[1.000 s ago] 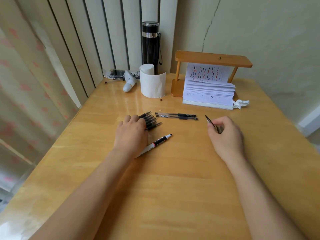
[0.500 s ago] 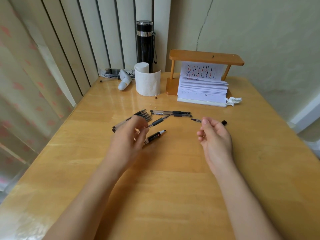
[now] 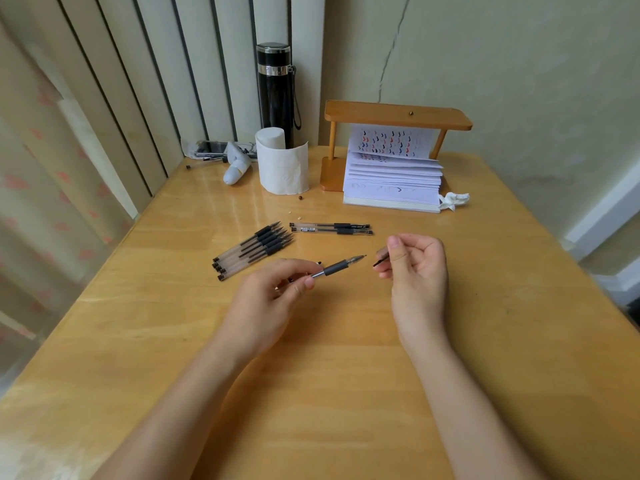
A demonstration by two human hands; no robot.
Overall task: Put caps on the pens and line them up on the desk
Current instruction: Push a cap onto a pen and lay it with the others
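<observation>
Above the wooden desk [image 3: 346,393], your left hand [image 3: 266,299] pinched an uncapped gel pen [image 3: 341,266] by its barrel, tip facing the black cap [image 3: 381,260] nipped in your right hand [image 3: 415,268]; light, rigid, probably slick plastic, best gripped on the rubber sleeve

Pen cap [image 3: 381,260]: mostly hiding inside the right hand [image 3: 417,263], only a dark sliver showing.
Held pen [image 3: 337,267]: rear barrel disappearing behind the left hand [image 3: 273,292].
Marker [image 3: 319,263]: only its tip peeking out.
Both forearms: running off the bottom edge.
</observation>
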